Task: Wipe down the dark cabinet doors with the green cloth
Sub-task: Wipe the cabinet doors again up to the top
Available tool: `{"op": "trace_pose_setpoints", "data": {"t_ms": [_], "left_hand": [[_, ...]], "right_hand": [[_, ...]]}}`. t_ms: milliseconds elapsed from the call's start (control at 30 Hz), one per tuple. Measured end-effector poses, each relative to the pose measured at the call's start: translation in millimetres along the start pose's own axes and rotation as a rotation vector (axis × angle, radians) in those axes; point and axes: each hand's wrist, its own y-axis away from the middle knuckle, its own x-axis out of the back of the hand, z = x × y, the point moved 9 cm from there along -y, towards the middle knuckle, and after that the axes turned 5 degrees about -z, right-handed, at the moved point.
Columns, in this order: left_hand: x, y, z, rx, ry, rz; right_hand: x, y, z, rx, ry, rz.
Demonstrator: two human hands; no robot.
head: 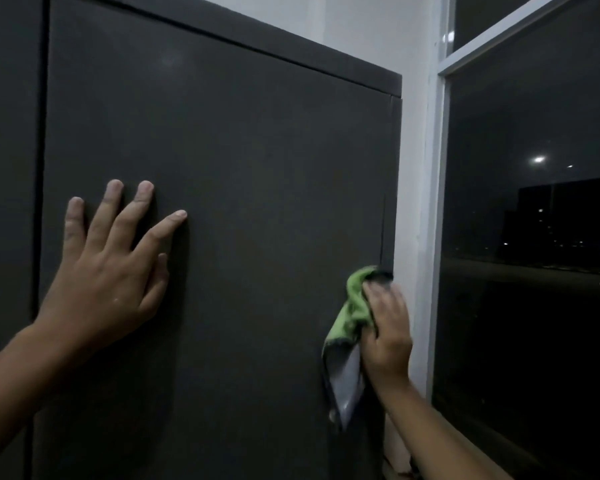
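A dark cabinet door (243, 188) fills most of the view. My left hand (108, 271) lies flat against it at the left, fingers spread, holding nothing. At the door's right edge, my right hand (387, 334) presses the green cloth (352, 306) against the cabinet. The cloth is bunched under my fingers, and a grey part of it hangs down below the hand.
A second dark door (7, 168) adjoins on the left, separated by a narrow vertical gap. A white wall strip (414, 168) and a white window frame (437, 202) stand right of the cabinet. The window glass (534, 271) is dark with a few distant lights.
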Motion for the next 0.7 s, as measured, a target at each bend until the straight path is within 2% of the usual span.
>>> {"op": "trace_pose_setpoints", "data": {"t_ms": [133,233,367,467,567,700], "left_hand": [[-4,3,5,-0.04,-0.005,-0.01],[-4,3,5,-0.042,-0.011,-0.011],[-3,3,5,-0.049,-0.005,-0.012],[-4,3,4,-0.055,-0.009,-0.016],[-4,4,4,-0.082,0.018,-0.02],[7,1,-10,-0.144,0.081,-0.045]], "right_hand": [[-8,85,-1,0.069,-0.014,-0.159],[-5,75,-3,0.087,-0.075,-0.195],[-1,-12,-13,0.106,-0.101,-0.11],[3,-109,-34,-0.031,-0.114,-0.007],[0,-195,-75,-0.143,-0.172,0.025],[-20,-263,-155,-0.074,-0.146,0.041]]}}
